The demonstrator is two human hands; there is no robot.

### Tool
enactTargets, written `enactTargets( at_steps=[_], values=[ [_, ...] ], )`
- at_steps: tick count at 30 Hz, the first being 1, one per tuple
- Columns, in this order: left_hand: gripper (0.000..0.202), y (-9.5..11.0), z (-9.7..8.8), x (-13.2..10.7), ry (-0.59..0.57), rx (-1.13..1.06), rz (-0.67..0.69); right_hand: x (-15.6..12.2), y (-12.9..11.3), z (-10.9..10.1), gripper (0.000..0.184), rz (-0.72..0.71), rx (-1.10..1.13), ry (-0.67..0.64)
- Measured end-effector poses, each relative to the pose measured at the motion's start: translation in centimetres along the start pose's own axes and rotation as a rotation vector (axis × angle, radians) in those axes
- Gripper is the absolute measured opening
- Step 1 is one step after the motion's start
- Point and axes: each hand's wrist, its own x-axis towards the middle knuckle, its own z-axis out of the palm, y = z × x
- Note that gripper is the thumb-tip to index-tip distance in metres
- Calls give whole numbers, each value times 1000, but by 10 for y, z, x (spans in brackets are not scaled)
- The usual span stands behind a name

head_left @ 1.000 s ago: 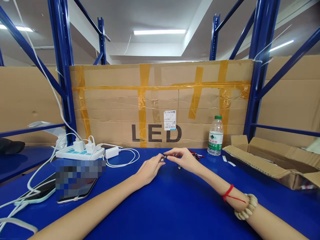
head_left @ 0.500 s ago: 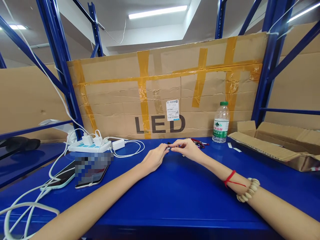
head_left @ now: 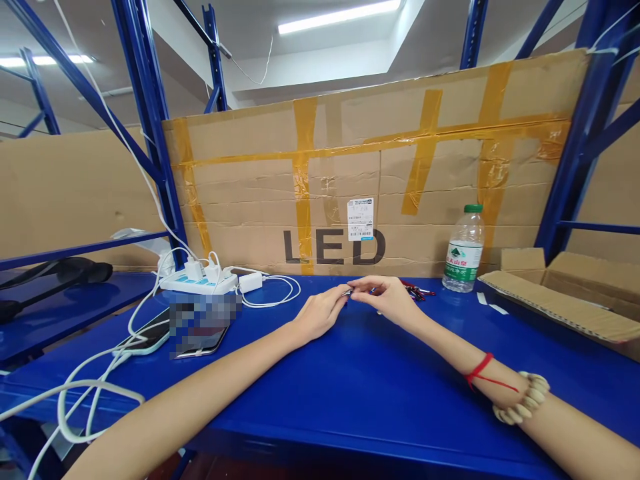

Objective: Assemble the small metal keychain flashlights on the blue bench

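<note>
"Where's the small piece?"

"The small metallic piece [head_left: 347, 292] is at the fingertips, just above the bench [head_left: 320, 400]. Fingers hide most of it."

"How are the hands?"

"The left hand [head_left: 321, 315] pinches the piece, fingers drawn together. The right hand [head_left: 387, 300] brings thumb and forefinger narrowly to its other side; whether they grip or only touch, I can't tell."

"Anything in the way?"

"The right hand covers part of a pile of red and dark items [head_left: 419, 291] behind it. They're too small to make out."

"And to the right?"

"Two white slips [head_left: 499, 309] lie near an upright, green-capped bottle [head_left: 464, 257], then an open cardboard box [head_left: 560, 303]."

"To the left?"

"A white adapter [head_left: 251, 283] with looped cable, beside a power strip [head_left: 200, 287] with chargers plugged in. Nearer, two phones [head_left: 203, 345] lie flat, one partly blurred, with white cables [head_left: 103, 384] trailing over the bench edge."

"Behind it all?"

"A taped cardboard panel [head_left: 250, 200] marked LED, standing between blue posts [head_left: 155, 133]."
</note>
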Motion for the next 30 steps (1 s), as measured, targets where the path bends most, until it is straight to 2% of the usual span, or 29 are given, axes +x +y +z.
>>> enactTargets(
  at_steps=[7, 14, 30],
  values=[
    [21, -1, 2, 2, -49, -7, -85, -2, 1, 7, 24, 2, -1, 47],
    [23, -3, 4, 3, -53, -88, -133, 1, 3, 2, 24, 18, -8, 107],
    [24, 0, 1, 1, -63, -174, -47, 2, 6, -4, 24, -26, 44, 3]
  ],
)
